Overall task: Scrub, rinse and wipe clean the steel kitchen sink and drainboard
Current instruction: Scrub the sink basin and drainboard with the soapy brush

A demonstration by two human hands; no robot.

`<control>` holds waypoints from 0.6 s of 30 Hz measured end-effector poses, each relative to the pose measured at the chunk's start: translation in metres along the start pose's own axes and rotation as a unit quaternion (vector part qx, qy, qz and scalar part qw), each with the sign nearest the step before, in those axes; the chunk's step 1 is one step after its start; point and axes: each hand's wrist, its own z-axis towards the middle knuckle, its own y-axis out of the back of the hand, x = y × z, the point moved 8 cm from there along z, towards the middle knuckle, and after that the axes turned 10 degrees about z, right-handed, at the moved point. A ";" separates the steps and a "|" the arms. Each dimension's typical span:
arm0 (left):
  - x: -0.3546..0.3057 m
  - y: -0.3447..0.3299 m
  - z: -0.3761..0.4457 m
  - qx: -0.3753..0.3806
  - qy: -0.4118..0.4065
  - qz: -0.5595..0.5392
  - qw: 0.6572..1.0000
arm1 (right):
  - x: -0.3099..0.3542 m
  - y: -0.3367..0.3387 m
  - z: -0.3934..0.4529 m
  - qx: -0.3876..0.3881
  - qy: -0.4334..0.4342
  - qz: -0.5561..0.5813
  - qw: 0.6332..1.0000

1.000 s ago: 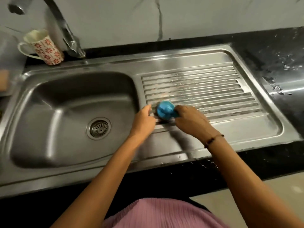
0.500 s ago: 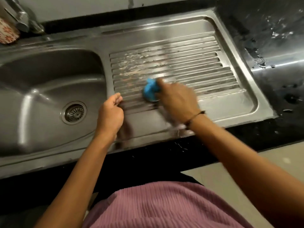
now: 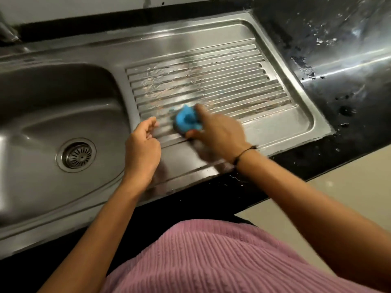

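a pink ribbed garment is filling the near edge; the left hand is resting loosely curled, gripping nothing, on the drainboard beside the sink bowl; the right hand is gripping a blue scrubber against the ridges; soapy streaks are lying farther back; the wet black desk is lying beyond.

A wet black countertop borders pale floor; pink ribbed garment below.

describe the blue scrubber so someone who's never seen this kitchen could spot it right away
Start at the steel sink unit set in the black countertop, and look right of the basin to the ribbed drainboard. At its near-left ribs, the right hand grips a small crumpled blue scrubber. It is the only bright-coloured thing on the grey steel.
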 end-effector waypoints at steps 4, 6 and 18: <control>0.003 -0.010 -0.005 0.065 -0.007 0.022 0.998 | -0.106 0.062 -0.001 -0.023 -0.137 -0.014 0.990; 0.002 -0.014 -0.013 0.081 -0.013 0.014 0.997 | -0.104 0.068 0.002 -0.034 -0.138 -0.014 0.990; 0.003 -0.011 -0.019 0.085 -0.031 0.031 0.995 | -0.095 0.055 -0.016 0.005 -0.167 -0.012 0.986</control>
